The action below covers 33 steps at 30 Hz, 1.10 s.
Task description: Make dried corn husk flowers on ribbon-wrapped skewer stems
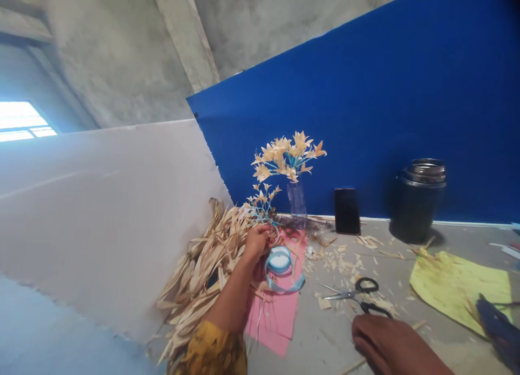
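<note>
My left hand (257, 243) reaches over the left side of the table, its fingers closed beside a pale ring (277, 234); what they grip is hidden. Just in front of it a light blue ribbon roll (280, 260) lies on pink paper (280, 331), its loose end curling outward. At the lower right my right hand (392, 342) is low over the table, fingers curled under and mostly hidden. A thin straw-coloured stick (419, 325) shows on both sides of it; I cannot tell whether it is held. Black-handled scissors (357, 295) lie open just beyond this hand.
Dried husks (203, 266) are heaped at left. Behind stand husk flowers (288, 153) in a clear vase (297, 201) and a smaller flower bunch (263, 201). A phone (347, 211) leans upright near a dark flask (420, 204). Yellow cloth (463, 283) and scraps (341, 261) lie right.
</note>
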### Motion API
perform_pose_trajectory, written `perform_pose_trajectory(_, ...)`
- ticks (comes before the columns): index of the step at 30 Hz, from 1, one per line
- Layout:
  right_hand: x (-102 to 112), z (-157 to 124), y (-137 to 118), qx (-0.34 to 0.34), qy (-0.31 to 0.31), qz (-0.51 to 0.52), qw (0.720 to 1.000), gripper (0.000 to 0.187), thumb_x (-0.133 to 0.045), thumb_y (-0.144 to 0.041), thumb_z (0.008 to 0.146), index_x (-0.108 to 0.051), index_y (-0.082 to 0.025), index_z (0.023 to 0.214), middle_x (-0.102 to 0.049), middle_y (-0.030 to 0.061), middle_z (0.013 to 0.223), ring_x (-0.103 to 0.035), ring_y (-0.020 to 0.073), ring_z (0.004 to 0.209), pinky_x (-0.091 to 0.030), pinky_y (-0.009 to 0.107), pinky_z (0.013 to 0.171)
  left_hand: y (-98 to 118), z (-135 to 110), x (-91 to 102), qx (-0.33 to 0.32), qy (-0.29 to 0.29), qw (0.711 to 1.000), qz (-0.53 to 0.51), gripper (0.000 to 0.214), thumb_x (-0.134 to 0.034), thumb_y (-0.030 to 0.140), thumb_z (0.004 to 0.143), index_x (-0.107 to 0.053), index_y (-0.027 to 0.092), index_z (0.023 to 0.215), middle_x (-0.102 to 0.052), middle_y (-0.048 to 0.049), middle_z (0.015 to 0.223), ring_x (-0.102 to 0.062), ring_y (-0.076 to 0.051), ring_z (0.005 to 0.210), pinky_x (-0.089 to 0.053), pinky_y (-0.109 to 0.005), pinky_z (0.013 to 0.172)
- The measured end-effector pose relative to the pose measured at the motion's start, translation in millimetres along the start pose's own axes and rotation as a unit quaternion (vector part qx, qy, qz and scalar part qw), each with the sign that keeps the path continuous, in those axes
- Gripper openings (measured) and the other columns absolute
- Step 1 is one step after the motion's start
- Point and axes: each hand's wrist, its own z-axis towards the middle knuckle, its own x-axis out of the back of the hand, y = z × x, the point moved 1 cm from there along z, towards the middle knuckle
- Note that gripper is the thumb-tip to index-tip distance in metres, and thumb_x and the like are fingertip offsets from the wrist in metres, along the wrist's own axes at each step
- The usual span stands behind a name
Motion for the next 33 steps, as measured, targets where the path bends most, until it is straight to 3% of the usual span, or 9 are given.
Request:
perform_pose_trajectory(7, 10, 1, -8, -0.027, 0.034, 0.075, 0.996, 0.03, -0.034, -0.032, 0.101, -0.062, -0.026, 0.092, -0.075, 0.0041, 0.085, -0.07, 0.0231, 0.08, -0.045, 0.032, 0.072, 11, -109, -39.7, -0.053, -0.174, 0.979, 0.087, 0.02, -0.049, 0.005, 0.066, -0.064, 0.017, 0.062, -0.053, 0.0029, 0.052, -0.047, -0.011, 0.051, -0.035, -0.023, 0.053)
perform_pose_trajectory(12, 25, -3, -13, -0.04, 0.105, 0.106, 0.988, 0.034, -0.03, -0.033, 0.101, -0.053, -0.026, 0.077, -0.067, 0.0017, 0.071, -0.063, 0.0203, 0.067, -0.042, 0.03, 0.064, 22, -180, -67.1, -0.18, -0.361, 0.867, 0.294, 0.029, -0.043, 0.017, 0.09, -0.071, 0.021, 0.097, -0.056, 0.0017, 0.063, -0.046, -0.014, 0.057, -0.035, -0.025, 0.059)
perform_pose_trajectory(17, 31, -3, -12, -0.039, 0.171, 0.083, 0.981, 0.041, -0.028, -0.041, 0.101, -0.047, -0.027, 0.068, -0.06, 0.0013, 0.059, -0.061, 0.0205, 0.056, -0.042, 0.03, 0.058, 41, -202, -49.8, -0.212, -0.451, 0.783, 0.373, 0.025, -0.048, 0.023, 0.094, -0.07, 0.026, 0.104, -0.064, -0.0005, 0.068, -0.05, -0.015, 0.058, -0.033, -0.026, 0.058)
perform_pose_trajectory(19, 28, -2, -10, -0.049, 0.184, 0.076, 0.979, 0.041, -0.03, -0.043, 0.101, -0.048, -0.028, 0.067, -0.06, 0.0007, 0.056, -0.06, 0.02, 0.052, -0.041, 0.029, 0.055, 42, -201, -32.6, -0.204, -0.425, 0.791, 0.39, 0.023, -0.052, 0.027, 0.093, -0.072, 0.027, 0.104, -0.069, -0.0024, 0.073, -0.056, -0.017, 0.063, -0.035, -0.026, 0.059)
perform_pose_trajectory(21, 24, -3, -7, -0.057, 0.183, 0.091, 0.977, 0.038, -0.031, -0.042, 0.1, -0.058, -0.027, 0.077, -0.065, 0.0008, 0.061, -0.063, 0.02, 0.054, -0.045, 0.029, 0.056, 39, -197, -8.7, -0.178, -0.34, 0.843, 0.377, 0.023, -0.05, 0.026, 0.093, -0.072, 0.027, 0.097, -0.071, -0.0026, 0.076, -0.061, -0.018, 0.069, -0.04, -0.026, 0.065)
perform_pose_trajectory(24, 17, -3, -3, -0.057, 0.16, 0.112, 0.979, 0.035, -0.035, -0.041, 0.1, -0.066, -0.027, 0.104, -0.074, 0.002, 0.075, -0.071, 0.0216, 0.066, -0.052, 0.031, 0.064, 29, -184, 39.0, -0.165, -0.083, 0.92, 0.345, 0.025, -0.045, 0.03, 0.094, -0.069, 0.026, 0.092, -0.074, -0.0047, 0.086, -0.065, -0.021, 0.082, -0.046, -0.029, 0.075)
perform_pose_trajectory(26, 13, -4, -1, -0.044, 0.142, 0.102, 0.984, 0.034, -0.037, -0.039, 0.099, -0.068, -0.027, 0.108, -0.077, 0.0029, 0.079, -0.074, 0.0233, 0.073, -0.054, 0.033, 0.069, 19, -174, 71.3, -0.15, 0.096, 0.911, 0.372, 0.022, -0.047, 0.033, 0.091, -0.067, 0.026, 0.089, -0.074, -0.0062, 0.091, -0.065, -0.024, 0.088, -0.046, -0.033, 0.08)
perform_pose_trajectory(28, 10, -4, 1, -0.025, 0.131, 0.081, 0.988, 0.033, -0.04, -0.035, 0.098, -0.071, -0.027, 0.107, -0.08, 0.0041, 0.086, -0.076, 0.0248, 0.079, -0.055, 0.035, 0.073, 10, -165, 95.0, -0.093, 0.18, 0.88, 0.43, 0.019, -0.049, 0.036, 0.09, -0.066, 0.026, 0.089, -0.074, -0.0072, 0.094, -0.066, -0.026, 0.089, -0.045, -0.034, 0.077)
perform_pose_trajectory(33, 5, -4, 4, 0.001, 0.121, 0.032, 0.992, 0.031, -0.045, -0.03, 0.095, -0.073, -0.029, 0.107, -0.082, 0.0043, 0.097, -0.077, 0.0259, 0.084, -0.056, 0.034, 0.07, -3, -154, 107.0, 0.009, 0.137, 0.83, 0.54, 0.019, -0.058, 0.041, 0.087, -0.065, 0.024, 0.084, -0.072, -0.0059, 0.08, -0.065, -0.027, 0.078, -0.039, -0.032, 0.065)
